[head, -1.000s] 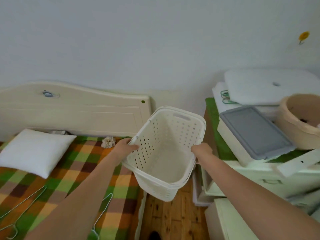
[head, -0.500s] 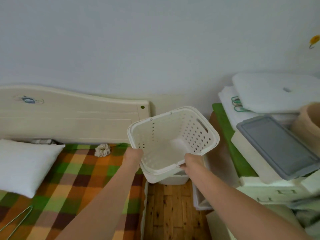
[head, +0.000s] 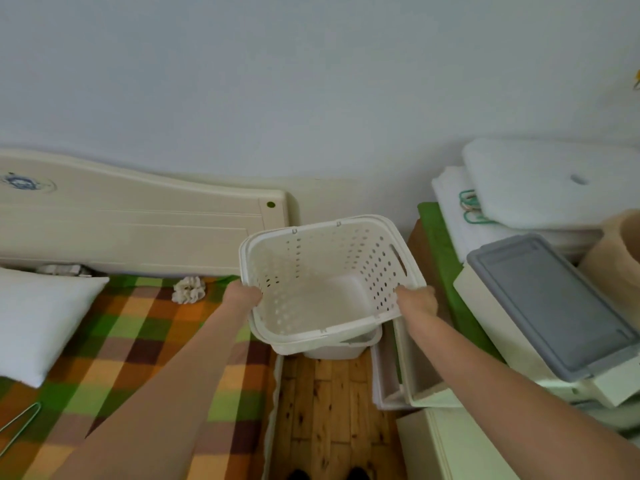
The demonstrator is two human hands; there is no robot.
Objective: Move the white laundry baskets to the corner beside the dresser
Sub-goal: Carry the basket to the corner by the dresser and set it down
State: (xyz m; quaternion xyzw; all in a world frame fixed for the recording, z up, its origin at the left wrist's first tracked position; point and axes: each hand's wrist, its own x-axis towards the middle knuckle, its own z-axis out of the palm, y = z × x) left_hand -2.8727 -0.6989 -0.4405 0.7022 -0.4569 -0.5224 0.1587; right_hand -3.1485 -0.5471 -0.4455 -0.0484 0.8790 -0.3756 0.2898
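Observation:
A stack of white perforated laundry baskets (head: pixel 377 258), nested one inside another, stands nearly upright over the wooden floor in the gap between the bed and the dresser (head: pixel 512 344). My left hand (head: pixel 242 296) grips the rim on the left side. My right hand (head: pixel 417 299) grips the rim on the right side. The baskets are empty inside. Their bottom is low in the corner by the wall; I cannot tell whether it touches the floor.
The bed with a checked blanket (head: pixel 121 358), a white pillow (head: pixel 38 317) and headboard (head: pixel 145 216) lies left. White drawers (head: pixel 412 375) lean by the dresser. On it sit a grey-lidded box (head: pixel 550 303), folded white pads and a beige tub (head: pixel 620 254). A wire hanger (head: pixel 20 420) lies on the blanket.
The baskets have swung from tilted toward me to nearly upright and moved down and forward into the gap by the wall. Both hands kept hold of the rim.

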